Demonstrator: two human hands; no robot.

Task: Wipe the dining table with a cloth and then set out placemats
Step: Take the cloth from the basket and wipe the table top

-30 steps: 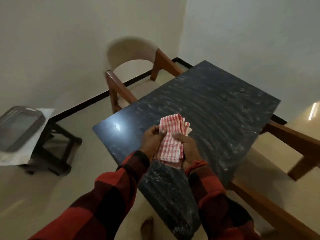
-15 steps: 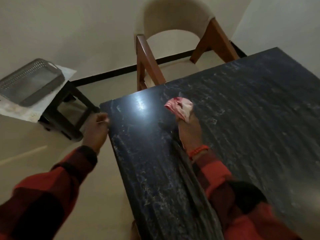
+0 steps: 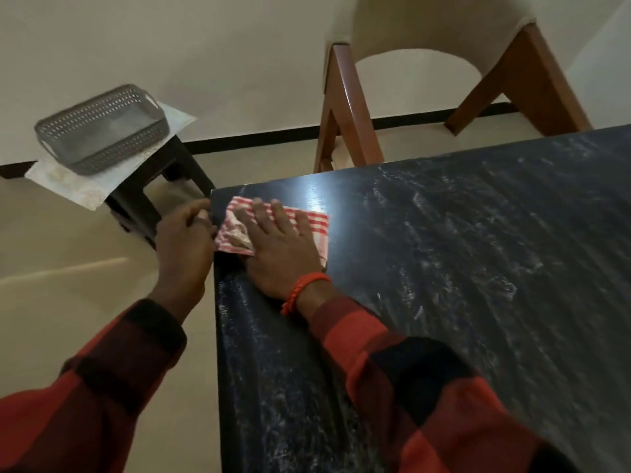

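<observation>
Right hand (image 3: 278, 247) spread flat, pressing red-checked cloth (image 3: 273, 230) onto dark tabletop (image 3: 444, 268) at its near-left corner. Left hand (image 3: 186, 238) just beside, curled against the edge, holding nothing visible. Best kept flat, pressing evenly, sweeping in overlapping strokes outward.

It was a home dining room: a dark stone table (image 3: 478, 268), wooden chairs (image 3: 345, 107) (cushioned seats), plain walls and a tiled floor.
</observation>
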